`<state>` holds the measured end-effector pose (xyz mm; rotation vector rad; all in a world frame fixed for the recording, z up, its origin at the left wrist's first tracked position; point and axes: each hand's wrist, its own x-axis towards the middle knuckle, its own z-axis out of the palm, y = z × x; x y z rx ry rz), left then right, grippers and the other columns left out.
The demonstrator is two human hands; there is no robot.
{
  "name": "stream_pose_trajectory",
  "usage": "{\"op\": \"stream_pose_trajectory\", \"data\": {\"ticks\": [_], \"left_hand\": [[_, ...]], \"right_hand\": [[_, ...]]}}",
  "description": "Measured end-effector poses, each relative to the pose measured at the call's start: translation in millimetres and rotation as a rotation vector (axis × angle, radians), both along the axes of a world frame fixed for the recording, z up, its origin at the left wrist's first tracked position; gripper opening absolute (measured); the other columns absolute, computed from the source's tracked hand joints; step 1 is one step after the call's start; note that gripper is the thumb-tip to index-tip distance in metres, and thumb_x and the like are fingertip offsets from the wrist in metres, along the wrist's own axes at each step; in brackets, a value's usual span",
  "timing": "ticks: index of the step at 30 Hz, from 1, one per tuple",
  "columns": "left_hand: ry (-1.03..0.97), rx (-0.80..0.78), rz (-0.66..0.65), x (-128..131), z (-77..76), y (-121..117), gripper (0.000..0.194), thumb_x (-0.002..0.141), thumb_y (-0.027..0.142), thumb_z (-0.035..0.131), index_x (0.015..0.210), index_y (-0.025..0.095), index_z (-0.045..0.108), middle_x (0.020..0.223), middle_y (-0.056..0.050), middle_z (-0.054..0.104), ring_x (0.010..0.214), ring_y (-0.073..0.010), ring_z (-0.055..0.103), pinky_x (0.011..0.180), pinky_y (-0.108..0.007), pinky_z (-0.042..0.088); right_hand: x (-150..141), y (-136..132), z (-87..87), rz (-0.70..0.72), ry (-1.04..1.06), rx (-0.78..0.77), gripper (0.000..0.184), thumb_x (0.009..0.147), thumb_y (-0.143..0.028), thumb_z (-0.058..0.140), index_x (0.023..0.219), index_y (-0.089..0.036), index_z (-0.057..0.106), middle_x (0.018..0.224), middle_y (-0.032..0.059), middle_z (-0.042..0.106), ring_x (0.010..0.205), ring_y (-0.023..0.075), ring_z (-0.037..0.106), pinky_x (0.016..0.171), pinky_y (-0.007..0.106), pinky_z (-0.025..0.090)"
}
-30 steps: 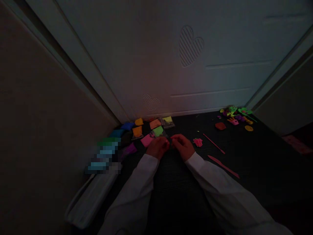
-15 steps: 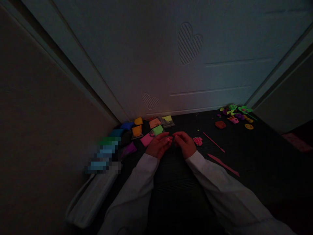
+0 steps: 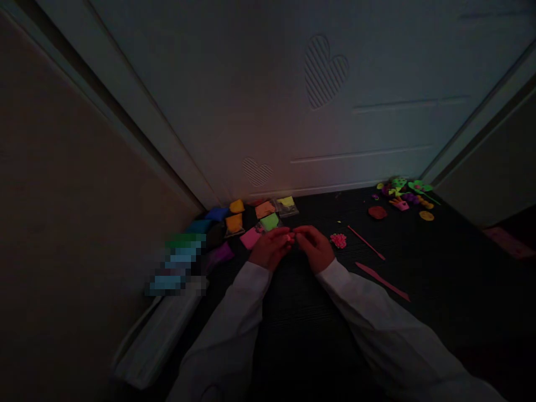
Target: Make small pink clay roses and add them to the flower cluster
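Note:
Both hands meet over the dark table. My left hand (image 3: pixel 268 250) is closed, with a small bit of pink modelling clay (image 3: pixel 288 238) between its fingers. My right hand (image 3: pixel 316 249) is closed in a pinch, its fingertips touching the left fingertips beside the clay. Whatever the right fingertips hold is too small and dim to make out. Just right of the right hand lies a cluster of small pink clay balls (image 3: pixel 338 241). A thin pink modelling stick (image 3: pixel 366 243) and a pink plastic clay knife (image 3: pixel 383 281) lie farther right.
Clay packets, including an orange one (image 3: pixel 234 224), a green one (image 3: pixel 270 221) and a purple one (image 3: pixel 221 253), lie behind and left. A pale, long case (image 3: pixel 161 335) lies at left. Coloured clay figures (image 3: pixel 402 198) and a red clay disc (image 3: pixel 377 212) lie at back right, near a white panel (image 3: pixel 268 111).
The fingers parted slightly half a second ago, showing the pink clay in the left hand. Now the right fingertips have come back against the left ones.

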<state>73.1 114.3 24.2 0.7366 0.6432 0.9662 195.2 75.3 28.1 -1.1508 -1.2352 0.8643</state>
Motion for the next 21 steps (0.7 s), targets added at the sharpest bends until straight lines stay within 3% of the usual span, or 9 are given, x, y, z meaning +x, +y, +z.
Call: {"op": "stream_pose_trajectory", "data": {"ticks": [5,11,15,21], "left_hand": [[-0.020,0.019,-0.037,1.0,0.6,-1.3,0.036,0.061,0.010,0.060,0.095,0.017,0.053,0.075,-0.002,0.062,0.069,-0.0086,0.056,0.065,-0.020,0.043],[-0.008,0.018,-0.013,-0.5,-1.7,1.9,0.038,0.054,0.014,0.066,0.091,0.015,0.056,0.063,0.001,0.059,0.057,-0.0062,0.053,0.057,-0.018,0.041],[0.002,0.025,-0.023,-0.2,-1.7,1.5,0.038,0.054,0.014,0.065,0.091,0.015,0.056,0.060,0.002,0.058,0.054,-0.0053,0.051,0.053,-0.017,0.039],[0.028,0.008,-0.013,0.4,1.4,-0.3,0.030,0.064,0.029,0.058,0.090,0.013,0.055,0.068,-0.004,0.061,0.063,-0.0103,0.054,0.057,-0.022,0.040]], "right_hand": [[2.3,-3.2,4.9,-0.095,-0.355,0.196,0.025,0.075,-0.026,0.044,0.098,-0.020,0.052,0.077,0.0027,0.049,0.071,0.0122,0.047,0.065,0.027,0.040],[5.0,-3.3,2.8,-0.057,-0.650,0.339,0.026,0.075,-0.028,0.045,0.098,-0.022,0.056,0.080,0.0050,0.047,0.076,0.0145,0.044,0.067,0.029,0.039],[5.1,-2.6,2.4,-0.047,-0.686,0.340,0.025,0.072,-0.033,0.049,0.093,-0.023,0.058,0.082,0.0054,0.048,0.078,0.0160,0.044,0.069,0.030,0.040],[6.4,-0.5,3.9,-0.108,-0.557,0.280,0.016,0.072,-0.030,0.050,0.082,-0.020,0.058,0.083,0.0056,0.051,0.083,0.0162,0.047,0.075,0.031,0.039]]}}
